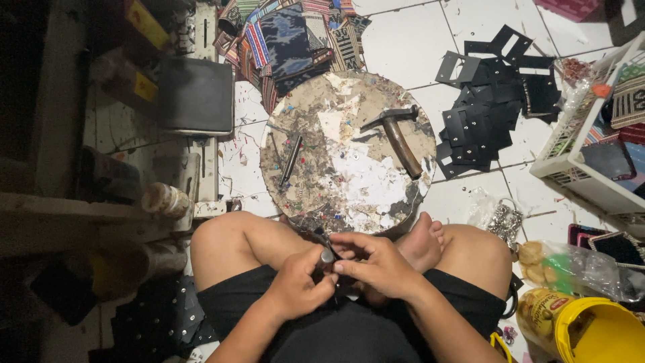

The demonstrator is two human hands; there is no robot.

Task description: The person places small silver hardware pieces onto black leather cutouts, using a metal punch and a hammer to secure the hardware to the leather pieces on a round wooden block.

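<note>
Both hands meet over the person's lap, just past the near edge of the round, scrap-littered work block (349,168). The left hand (295,286) and right hand (376,262) are pinched together on a small dark cylindrical piece (327,256), fingertips touching it. A hammer (396,138) lies near the block's far right edge, a thin metal punch (291,160) near its left edge, and black cut-out pieces (487,101) are strewn on the floor beyond.
</note>
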